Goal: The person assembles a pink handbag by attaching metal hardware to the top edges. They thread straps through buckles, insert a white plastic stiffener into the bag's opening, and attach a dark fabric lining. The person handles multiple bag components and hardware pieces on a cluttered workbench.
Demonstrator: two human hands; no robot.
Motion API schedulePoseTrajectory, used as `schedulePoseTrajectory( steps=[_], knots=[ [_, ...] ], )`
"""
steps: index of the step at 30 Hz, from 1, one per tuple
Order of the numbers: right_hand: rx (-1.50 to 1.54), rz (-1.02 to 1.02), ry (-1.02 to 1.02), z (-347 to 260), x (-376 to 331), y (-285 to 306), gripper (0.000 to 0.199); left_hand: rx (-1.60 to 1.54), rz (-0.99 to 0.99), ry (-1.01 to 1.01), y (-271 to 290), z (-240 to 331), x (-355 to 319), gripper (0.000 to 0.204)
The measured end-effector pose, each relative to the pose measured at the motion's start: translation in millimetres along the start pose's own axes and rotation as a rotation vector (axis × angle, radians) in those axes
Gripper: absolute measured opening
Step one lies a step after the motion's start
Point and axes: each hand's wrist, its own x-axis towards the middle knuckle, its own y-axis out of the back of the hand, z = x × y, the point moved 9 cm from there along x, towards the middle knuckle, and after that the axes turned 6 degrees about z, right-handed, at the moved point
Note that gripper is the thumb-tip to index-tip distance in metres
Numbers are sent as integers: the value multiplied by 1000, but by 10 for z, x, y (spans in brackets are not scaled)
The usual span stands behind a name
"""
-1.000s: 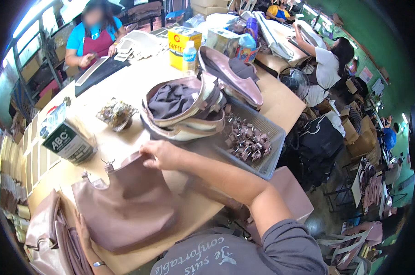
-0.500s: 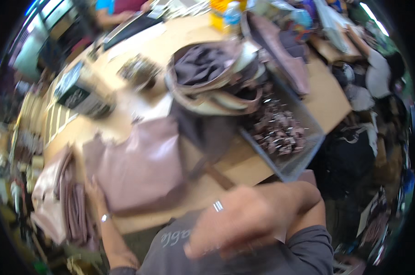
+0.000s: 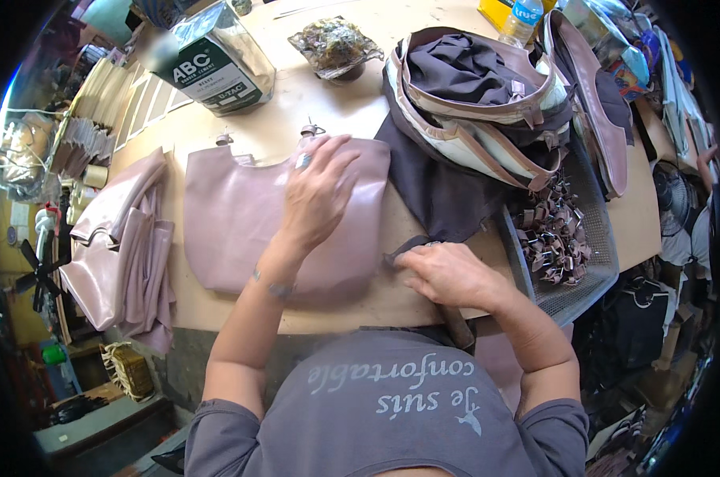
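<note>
A pink leather bag body [image 3: 232, 226] lies flat in front of me. Two small tabs with metal fittings stick up at its top edge, a left tab [image 3: 225, 137] and a right tab [image 3: 310, 128]. My left hand [image 3: 316, 195] rests over the bag's upper middle, fingers stretched out just below the right tab. At the bag's lower right, my right hand [image 3: 451, 274] is closed around the dark head end of a hammer. The wooden hammer handle [image 3: 457, 324] shows below the hand, pointing toward me. The hand hides most of the hammer head.
Folded pink leather pieces [image 3: 121, 246] hang over the table's left edge. Behind stand a green-and-white can [image 3: 225, 79] and a plastic-wrapped lump [image 3: 336, 48]. To the right are stacked bag parts [image 3: 487, 103] with dark lining and a grey mesh basket [image 3: 602, 262] of leather tabs.
My left hand has moved from the bag's left side onto its upper middle. My right hand, blurred near my chest before, has come down onto the hammer. The view has shifted.
</note>
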Motion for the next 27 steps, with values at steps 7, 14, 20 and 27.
schedulePoseTrajectory(
  steps=[7,14,20,27],
  knots=[
    [-104,353,-38,192,-229,-314,28,271,-419,137,-792,-330,355,32],
    [-253,670,-10,307,-302,-384,26,166,-452,107,-737,-300,373,33],
    [-262,750,-122,516,-279,-4,19,0,-209,82,-145,-109,367,26],
    [627,113,-220,146,169,-328,41,-138,-77,-258,239,494,-83,14]
  ],
)
